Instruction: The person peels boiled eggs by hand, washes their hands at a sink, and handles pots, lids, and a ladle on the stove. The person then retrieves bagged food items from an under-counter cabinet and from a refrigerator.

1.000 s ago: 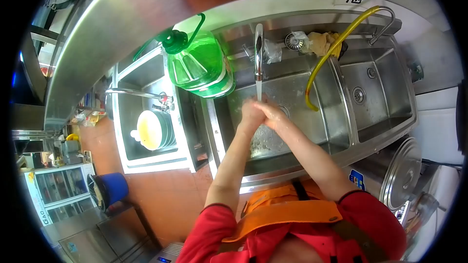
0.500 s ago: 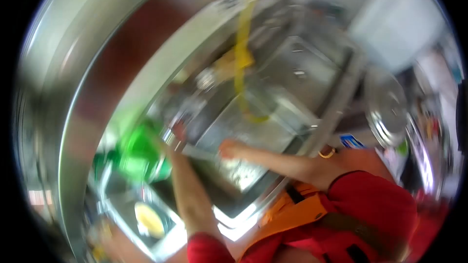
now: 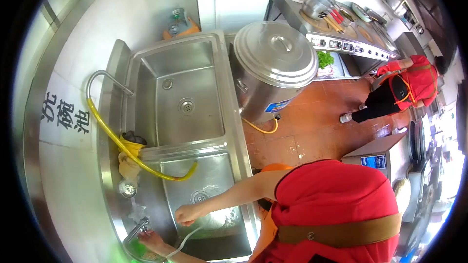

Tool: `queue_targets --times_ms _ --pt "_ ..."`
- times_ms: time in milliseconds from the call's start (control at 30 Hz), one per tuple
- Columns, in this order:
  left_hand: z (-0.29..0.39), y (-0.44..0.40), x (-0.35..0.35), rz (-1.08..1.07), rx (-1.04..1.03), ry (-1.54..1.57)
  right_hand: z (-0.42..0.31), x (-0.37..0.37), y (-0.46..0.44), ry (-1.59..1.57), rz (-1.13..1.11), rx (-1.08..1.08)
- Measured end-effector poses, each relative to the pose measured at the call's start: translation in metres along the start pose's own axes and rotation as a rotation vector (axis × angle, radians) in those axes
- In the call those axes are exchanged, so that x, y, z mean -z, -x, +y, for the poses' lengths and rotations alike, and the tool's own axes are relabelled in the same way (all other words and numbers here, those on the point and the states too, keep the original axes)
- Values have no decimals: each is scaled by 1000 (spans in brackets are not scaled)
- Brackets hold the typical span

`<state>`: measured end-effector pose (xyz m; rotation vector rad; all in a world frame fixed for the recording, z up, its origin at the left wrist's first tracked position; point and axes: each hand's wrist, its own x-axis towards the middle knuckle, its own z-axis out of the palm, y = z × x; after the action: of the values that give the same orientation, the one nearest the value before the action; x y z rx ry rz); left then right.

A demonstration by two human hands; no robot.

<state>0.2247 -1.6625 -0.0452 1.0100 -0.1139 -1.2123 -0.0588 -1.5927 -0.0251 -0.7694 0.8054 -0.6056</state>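
Observation:
My left hand [image 3: 152, 241] is at the metal faucet [image 3: 131, 236] at the lower left, its fingers beside the tap lever, somewhat spread. A thin stream of water [image 3: 184, 239] curves from the spout into the near sink basin [image 3: 222, 168]. Over that basin, close to its drain, my right hand [image 3: 187, 215] is curled closed with nothing visible in it. The yellow hose [image 3: 108, 129] hangs from a second tap, and its free end lies over the near basin. A yellow-brown cloth [image 3: 129, 164] and a metal strainer [image 3: 127, 189] rest on the sink's back ledge.
Beyond the far basin [image 3: 190, 85] stands a large lidded steel pot [image 3: 275, 56]. A stove counter [image 3: 341, 44] with pans is at the top right. Another person in red [image 3: 419, 85] stands on the tiled floor [image 3: 302, 117] at the right. Part of a green container [image 3: 137, 249] shows at lower left.
The view has turned far to the right, bringing the pot, stove and other person into sight. My hands, together under the water at first, have parted; the left has moved to the faucet.

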Motion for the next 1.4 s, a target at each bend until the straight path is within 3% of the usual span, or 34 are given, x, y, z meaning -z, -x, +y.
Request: queue_targets --times_ms 200,300,367,400,467,533,567,600,633,667,700,733,767,800,900,933,1033,1067,1167,1200,1300,1400 --pt "-11 -30 34 9 1 159 15 -20 24 156 26 49" --pt "-8 6 21 -228 -54 -46 8 -40 64 40 -25 43" --pt "-24 -18 85 -289 -100 -226 87 -29 28 675 -148 446" --pt "-32 -12 83 -313 -61 -280 129 -23 9 937 -125 677" --pt "-47 33 76 -337 73 -369 86 -32 42 1267 -75 297" --pt "-54 118 57 -517 -76 -1240 58 -59 57 1060 -114 423" --pt "-68 105 81 -657 -187 -1547 36 -70 78 505 -24 357" --pt "-69 126 70 -862 -279 -1709 29 -59 74 822 104 498" --pt "-65 140 62 -786 -126 -1908 18 -47 70 1151 238 611" --pt "-60 154 54 -728 40 -2114 -15 -51 100 1293 236 396" --pt "-63 167 48 -768 43 -2210 -36 -52 114 1057 110 345" --pt "-70 178 41 -854 10 -2227 -57 -54 127 819 5 274" --pt "-79 190 32 -948 -56 -2218 -64 -44 127 215 -192 356" --pt "-90 203 21 -1025 -107 -2212 -100 -70 214 -47 -49 375" --pt "-118 233 -12 -1237 -292 -2186 -76 -7 195 1347 728 264" --pt "-129 247 -21 -1285 -346 -2183 -74 12 210 1044 554 528" --pt "-163 288 -50 -1398 -461 -2179 -65 47 312 939 860 610" --pt "-174 301 -62 -1437 -522 -2176 -56 78 324 997 971 530" --pt "-215 358 -95 -1537 -701 -2157 -55 136 426 434 760 725" --pt "-227 376 -108 -1571 -775 -2142 -55 138 467 580 973 845" --pt "-265 428 -158 -1655 -1032 -1999 -42 204 561 748 1087 909" --pt "-302 470 -215 -1650 -1346 -1730 -18 242 689 680 1214 745"
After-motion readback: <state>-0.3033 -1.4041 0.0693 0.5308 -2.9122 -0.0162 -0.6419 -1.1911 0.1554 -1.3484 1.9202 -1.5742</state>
